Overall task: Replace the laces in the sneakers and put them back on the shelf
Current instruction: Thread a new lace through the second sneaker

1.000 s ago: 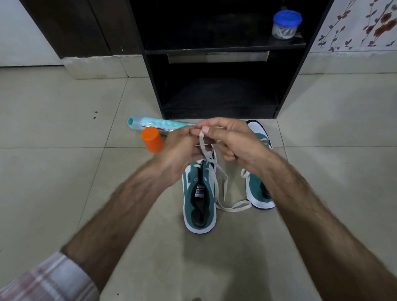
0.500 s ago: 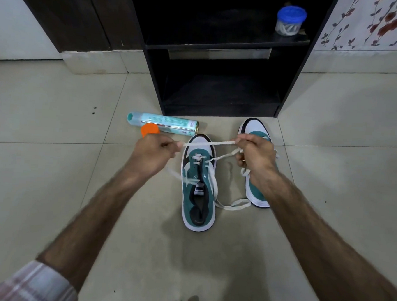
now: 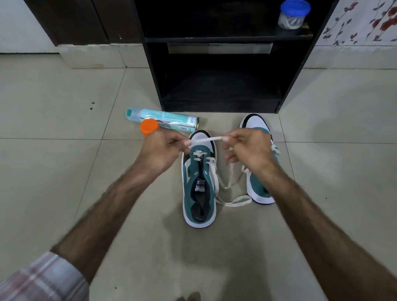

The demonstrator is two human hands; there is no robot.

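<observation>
Head view, pale tiled floor [image 3: 51, 163], dark shelf unit [image 3: 220, 86], floral wall [image 3: 378, 22]

The tiled floor [image 3: 49, 187] carries two green-and-white sneakers [image 3: 199, 192] side by side, a teal spray can [image 3: 166, 120] lying flat, an orange cap [image 3: 149, 127] beside it, and the black shelf [image 3: 223, 44], whose upper board holds a blue-lidded jar [image 3: 293, 13].

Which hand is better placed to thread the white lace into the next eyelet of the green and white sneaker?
Probably the left hand: it pinches the white lace directly beside the near green-and-white sneaker's open eyelets. The right hand holds the lace over the other sneaker.
</observation>
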